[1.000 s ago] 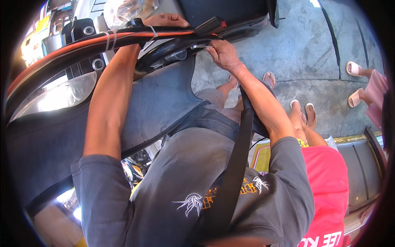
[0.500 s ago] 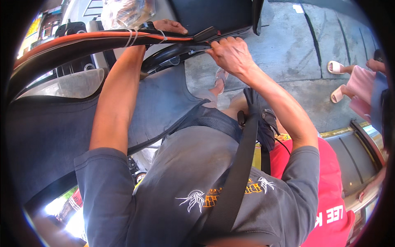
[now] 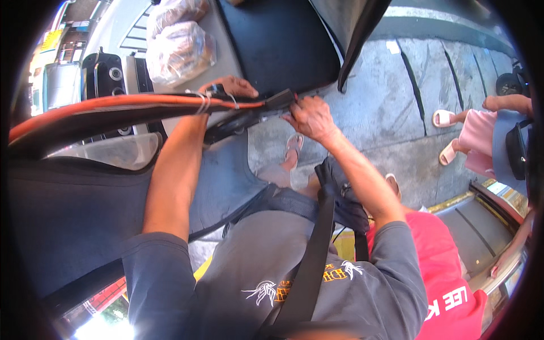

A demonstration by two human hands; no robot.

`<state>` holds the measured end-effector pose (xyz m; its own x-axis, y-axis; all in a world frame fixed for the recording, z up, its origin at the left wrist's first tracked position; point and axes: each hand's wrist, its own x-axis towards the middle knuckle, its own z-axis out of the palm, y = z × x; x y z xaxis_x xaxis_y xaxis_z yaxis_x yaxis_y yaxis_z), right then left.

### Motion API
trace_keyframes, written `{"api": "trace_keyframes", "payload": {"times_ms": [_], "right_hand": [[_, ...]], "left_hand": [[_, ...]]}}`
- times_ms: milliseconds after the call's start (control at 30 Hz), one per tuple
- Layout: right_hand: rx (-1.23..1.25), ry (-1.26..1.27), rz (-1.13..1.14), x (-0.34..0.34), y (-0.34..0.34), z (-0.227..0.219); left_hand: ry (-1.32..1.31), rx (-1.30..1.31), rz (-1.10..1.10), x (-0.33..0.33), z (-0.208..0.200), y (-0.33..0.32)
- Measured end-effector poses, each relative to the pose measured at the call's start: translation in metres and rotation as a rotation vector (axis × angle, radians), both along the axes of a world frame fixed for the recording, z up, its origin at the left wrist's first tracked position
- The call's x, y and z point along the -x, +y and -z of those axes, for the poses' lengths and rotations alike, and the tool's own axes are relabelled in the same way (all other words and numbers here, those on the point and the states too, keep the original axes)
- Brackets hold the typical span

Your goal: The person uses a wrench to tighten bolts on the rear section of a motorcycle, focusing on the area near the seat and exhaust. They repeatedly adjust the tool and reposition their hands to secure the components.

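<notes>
**Gripping a Red-and-Black Bar With Both Hands**

Clasping the red-edged black bar [image 3: 113, 110] from behind, left hand [image 3: 229, 88] curled over it near the white ties [image 3: 203, 102], fingers wrapped on. Pinching the bar's dark end piece [image 3: 280, 101] between pressed fingertips, right hand [image 3: 309, 116] just beside. Compared with a second ago: right hand shifted slightly along toward that end piece, left hand unmoved, bar at the same slant; suggests fine work at the end fitting, not repositioning. Counted: one bar, two filled clear bags [image 3: 178, 42] behind, one black shoulder strap [image 3: 314, 243], two pale sandals [image 3: 447, 133] far right.
</notes>
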<state>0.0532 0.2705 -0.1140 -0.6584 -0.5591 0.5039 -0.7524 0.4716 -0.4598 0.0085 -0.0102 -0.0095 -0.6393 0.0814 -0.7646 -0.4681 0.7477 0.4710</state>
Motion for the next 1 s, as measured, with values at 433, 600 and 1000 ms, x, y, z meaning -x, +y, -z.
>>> {"api": "trace_keyframes", "payload": {"times_ms": [433, 600, 1000], "right_hand": [[0.275, -0.49, 0.078, 0.012, 0.053, -0.114], [-0.008, -0.524, 0.609, 0.079, 0.081, -0.14], [-0.286, -0.307, 0.523, 0.189, 0.062, -0.192]], "left_hand": [[-0.01, 0.001, -0.014, 0.0, -0.006, -0.006], [0.023, 0.022, -0.037, -0.003, -0.015, 0.005], [0.196, -0.162, 0.161, -0.013, 0.022, -0.038]]}}
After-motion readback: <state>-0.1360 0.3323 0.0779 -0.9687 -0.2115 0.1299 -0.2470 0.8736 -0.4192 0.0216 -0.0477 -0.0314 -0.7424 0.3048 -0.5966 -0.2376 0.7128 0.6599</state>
